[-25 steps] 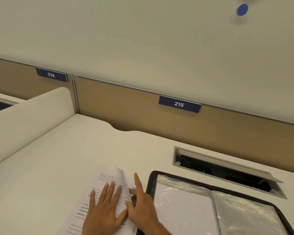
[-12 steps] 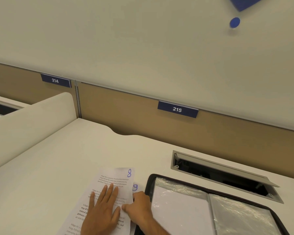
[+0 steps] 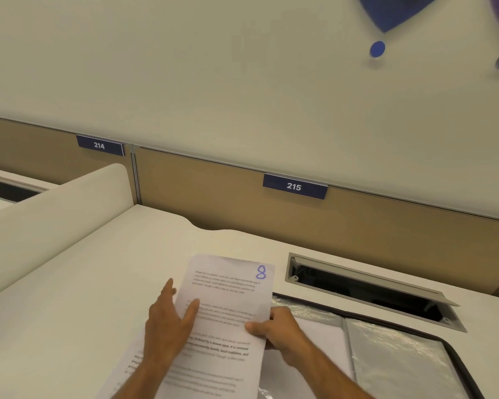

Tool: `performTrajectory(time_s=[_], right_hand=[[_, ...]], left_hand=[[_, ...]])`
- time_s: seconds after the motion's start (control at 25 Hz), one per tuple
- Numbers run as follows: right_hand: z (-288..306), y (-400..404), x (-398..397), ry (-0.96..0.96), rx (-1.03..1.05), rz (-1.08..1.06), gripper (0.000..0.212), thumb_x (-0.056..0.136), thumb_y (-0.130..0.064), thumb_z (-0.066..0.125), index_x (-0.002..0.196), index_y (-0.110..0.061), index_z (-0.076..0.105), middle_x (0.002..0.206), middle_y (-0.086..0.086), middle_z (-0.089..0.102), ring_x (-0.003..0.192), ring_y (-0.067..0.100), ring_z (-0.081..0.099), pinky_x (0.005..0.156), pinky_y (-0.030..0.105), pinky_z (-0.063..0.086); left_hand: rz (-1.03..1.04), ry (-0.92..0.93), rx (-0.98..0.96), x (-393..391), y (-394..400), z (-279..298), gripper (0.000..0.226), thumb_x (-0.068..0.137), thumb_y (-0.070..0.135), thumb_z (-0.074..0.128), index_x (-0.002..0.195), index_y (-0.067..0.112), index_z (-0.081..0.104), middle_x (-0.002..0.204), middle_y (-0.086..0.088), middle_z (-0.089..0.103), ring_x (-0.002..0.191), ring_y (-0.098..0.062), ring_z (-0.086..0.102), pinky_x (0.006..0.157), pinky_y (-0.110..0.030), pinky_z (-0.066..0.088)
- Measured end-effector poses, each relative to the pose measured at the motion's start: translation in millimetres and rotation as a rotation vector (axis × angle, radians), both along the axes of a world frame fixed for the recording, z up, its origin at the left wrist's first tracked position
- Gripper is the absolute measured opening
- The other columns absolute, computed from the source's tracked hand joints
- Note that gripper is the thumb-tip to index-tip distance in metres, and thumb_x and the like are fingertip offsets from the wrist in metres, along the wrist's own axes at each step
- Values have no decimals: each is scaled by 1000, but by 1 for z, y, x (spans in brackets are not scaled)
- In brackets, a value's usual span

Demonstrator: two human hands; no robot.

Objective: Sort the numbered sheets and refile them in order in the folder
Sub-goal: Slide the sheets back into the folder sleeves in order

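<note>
Sheet 8 (image 3: 228,309) pinched by right hand (image 3: 274,329)

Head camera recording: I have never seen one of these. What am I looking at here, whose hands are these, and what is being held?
There is no machine here: a person wears a wide-angle camera on the head, so you look forward and down at their own two bare hands. The right hand pinches the right edge of a printed sheet marked 8, thumb on top. The left hand lies with straight fingers at that sheet's left edge, touching it. More printed paper shows beneath, near the bottom edge. All this is on a white desk. To the right lies an open black folder with clear plastic sleeves. Behind it is an open cable hatch, and the partition carries a sign reading 215.
</note>
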State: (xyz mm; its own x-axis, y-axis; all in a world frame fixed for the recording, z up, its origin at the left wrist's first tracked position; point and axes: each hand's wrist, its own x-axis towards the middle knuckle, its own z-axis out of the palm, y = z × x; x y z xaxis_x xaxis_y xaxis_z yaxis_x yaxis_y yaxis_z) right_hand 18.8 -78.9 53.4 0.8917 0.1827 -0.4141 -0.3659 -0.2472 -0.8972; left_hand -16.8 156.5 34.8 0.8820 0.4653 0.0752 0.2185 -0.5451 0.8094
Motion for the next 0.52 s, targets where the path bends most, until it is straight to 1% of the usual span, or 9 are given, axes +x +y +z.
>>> performTrajectory(time_s=[0.04, 0.08, 0.16, 0.2, 0.28, 0.36, 0.44, 0.52], right_hand=[[7, -16, -2, 3, 17, 1, 25, 82, 3, 76, 106, -4, 73, 97, 6, 78, 89, 24, 76, 75, 38, 62], [13, -33, -4, 5, 26, 3, 25, 83, 2, 76, 107, -4, 73, 99, 7, 78, 91, 25, 76, 76, 39, 62], [24, -67, -10, 4, 31, -6, 27, 84, 0, 75, 110, -4, 71, 102, 8, 78, 94, 26, 75, 80, 41, 62], [28, -82, -13, 2, 32, -20, 27, 84, -1, 75, 111, -4, 71, 103, 8, 78, 94, 27, 75, 82, 43, 61], [33, -111, -20, -1, 36, -64, 28, 84, -1, 75, 112, -3, 71, 103, 9, 78, 94, 28, 75, 86, 46, 60], [34, -136, -30, 7, 52, -117, 28, 84, -3, 76, 112, -4, 71, 102, 10, 78, 94, 29, 75, 87, 47, 60], [32, -157, -40, 18, 49, -141, 29, 84, -4, 76, 112, -7, 71, 103, 9, 77, 95, 29, 75, 87, 47, 60], [26, -177, -50, 11, 53, -162, 31, 83, -2, 77, 112, -7, 72, 104, 9, 77, 95, 29, 75, 90, 47, 59]], left_hand=[[-27, 27, -132, -2, -7, 10, 81, 90, 45, 68, 155, 22, 25, 135, -5, 58, 110, -25, 59, 95, -44, 50], [-67, 54, -267, -5, -15, 21, 80, 89, 40, 72, 154, 25, 28, 123, -5, 62, 98, -23, 64, 85, -41, 53], [-190, 100, -500, -11, -34, 33, 74, 86, 27, 78, 147, 28, 37, 107, -3, 70, 86, -24, 72, 75, -39, 57], [-259, 123, -577, -12, -44, 33, 69, 84, 19, 79, 142, 28, 42, 102, -5, 74, 83, -26, 74, 72, -41, 59], [-355, 136, -642, -14, -68, 32, 64, 82, 10, 80, 134, 29, 49, 100, -8, 76, 84, -30, 75, 73, -46, 61], [-386, 104, -664, -15, -96, 28, 61, 80, 8, 80, 130, 29, 52, 103, -7, 76, 91, -32, 74, 78, -51, 61], [-386, 57, -695, -17, -125, 26, 56, 82, 3, 78, 129, 23, 54, 101, -6, 77, 87, -28, 75, 76, -49, 62], [-371, 29, -676, -18, -154, 22, 54, 82, 1, 77, 127, 22, 55, 98, -2, 78, 84, -23, 76, 75, -46, 62]])
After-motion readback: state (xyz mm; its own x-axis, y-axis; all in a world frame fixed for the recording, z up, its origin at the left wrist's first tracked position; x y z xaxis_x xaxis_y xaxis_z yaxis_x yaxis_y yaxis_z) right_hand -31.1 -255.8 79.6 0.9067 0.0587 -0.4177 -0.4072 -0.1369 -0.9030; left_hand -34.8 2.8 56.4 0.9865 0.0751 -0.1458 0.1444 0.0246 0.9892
